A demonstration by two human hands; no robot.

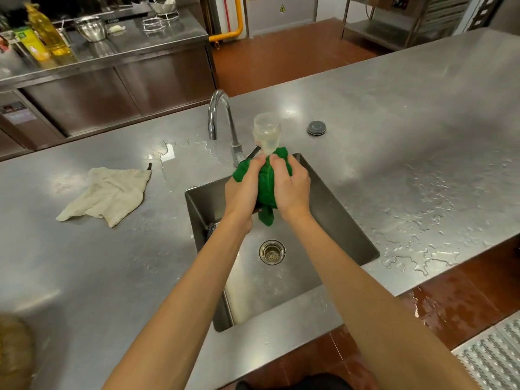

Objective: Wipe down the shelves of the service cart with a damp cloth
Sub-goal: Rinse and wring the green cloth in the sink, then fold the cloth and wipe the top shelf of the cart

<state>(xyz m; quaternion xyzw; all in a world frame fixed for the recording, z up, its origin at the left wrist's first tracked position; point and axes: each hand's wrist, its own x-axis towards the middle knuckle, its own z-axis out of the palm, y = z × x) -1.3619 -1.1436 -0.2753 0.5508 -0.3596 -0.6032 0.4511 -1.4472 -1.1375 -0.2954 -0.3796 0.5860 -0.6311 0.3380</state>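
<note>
Both hands clutch the cloth point(267, 184): the left hand point(244, 188) and right hand point(293, 188) have fingers curled tight round it, side by side, knuckles up. It is a deep green, plush wad, bunched and twisted between the palms, with a short tail hanging below the wrists. It is held above the far part of the sink point(340, 209), clear of the basin floor.

Droplets lie on the basin floor around the drain point(272, 251), whose strainer holds a little murky water. A dark scourer point(212, 228) sits against the left wall.

Just beyond the cloth stands an open clear jar point(266, 130) with pale cloudy liquid in its lower part; its base is hidden. Left of it is the tap point(222, 119), right of it a grey plug point(316, 128). A crumpled white rag point(109, 192) lies on the wet counter point(408, 122) to the left. On the far bench are an oil bottle point(47, 32) of yellow oil and a steel bowl point(91, 29), contents unseen.
</note>
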